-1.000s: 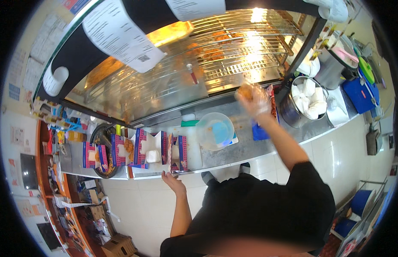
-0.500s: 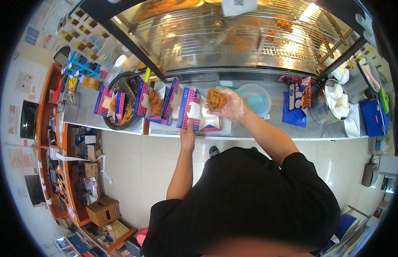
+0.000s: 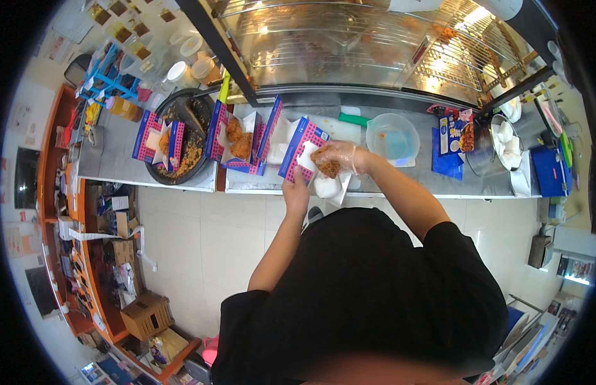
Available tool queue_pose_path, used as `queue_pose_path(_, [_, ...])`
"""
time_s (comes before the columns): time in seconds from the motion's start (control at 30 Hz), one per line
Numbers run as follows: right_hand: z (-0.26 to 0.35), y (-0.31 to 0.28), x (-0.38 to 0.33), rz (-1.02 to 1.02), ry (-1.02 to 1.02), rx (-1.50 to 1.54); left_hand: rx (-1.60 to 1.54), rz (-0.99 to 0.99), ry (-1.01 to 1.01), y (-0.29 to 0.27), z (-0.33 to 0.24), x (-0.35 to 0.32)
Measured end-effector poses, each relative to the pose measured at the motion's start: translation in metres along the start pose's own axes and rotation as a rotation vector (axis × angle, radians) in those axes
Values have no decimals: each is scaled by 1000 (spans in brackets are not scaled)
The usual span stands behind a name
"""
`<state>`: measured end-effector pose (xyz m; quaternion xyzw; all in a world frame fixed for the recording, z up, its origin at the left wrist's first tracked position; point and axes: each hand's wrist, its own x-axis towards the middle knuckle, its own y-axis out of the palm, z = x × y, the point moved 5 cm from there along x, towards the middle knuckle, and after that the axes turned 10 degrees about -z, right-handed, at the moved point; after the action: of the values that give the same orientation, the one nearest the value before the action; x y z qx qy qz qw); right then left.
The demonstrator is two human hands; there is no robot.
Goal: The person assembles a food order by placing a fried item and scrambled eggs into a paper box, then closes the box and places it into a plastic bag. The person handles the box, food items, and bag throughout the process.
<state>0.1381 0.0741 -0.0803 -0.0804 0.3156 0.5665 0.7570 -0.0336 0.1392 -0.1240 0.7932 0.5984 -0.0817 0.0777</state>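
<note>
My right hand (image 3: 344, 157), in a clear plastic glove, grips a piece of fried chicken (image 3: 327, 168) beside the blue and pink takeaway box (image 3: 302, 140). My left hand (image 3: 296, 187) holds that box by its near side, tilting it. Just left stands another open box (image 3: 214, 135), lined with white paper, with fried chicken pieces (image 3: 240, 144) in it. White wrapped portions (image 3: 327, 186) lie near the counter edge, below my right hand. Part of the chicken is hidden by my gloved fingers.
Behind the counter (image 3: 432, 183) rises a glass-fronted warming cabinet (image 3: 323, 64) with wire racks. A black pan of crumbs (image 3: 176, 173) and a third box (image 3: 144, 141) stand left. To the right are a clear plastic tub (image 3: 393, 138) and a metal pot (image 3: 487, 163).
My right hand has turned over and brought the chicken lower, close against the box. The box in my left hand has moved right and tilted. The view has shifted slightly.
</note>
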Motion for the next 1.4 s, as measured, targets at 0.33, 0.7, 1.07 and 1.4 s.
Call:
queue_pose_path(0.33, [70,-255,-138,-1381,-797,10,156,74,208,2,-16,-15])
queue_pose_path(0.7, [154,-365,-124,-1331,-104,-1671,226,-131,-518,15,40,-52])
queue_pose_path(1.07, [181,-386,-12,-954,-352,-1334,175,-187,-273,34,34,-50])
queue_pose_path(1.4, [19,-83,-90,16,-752,-562,337,-74,-272,22,55,-31])
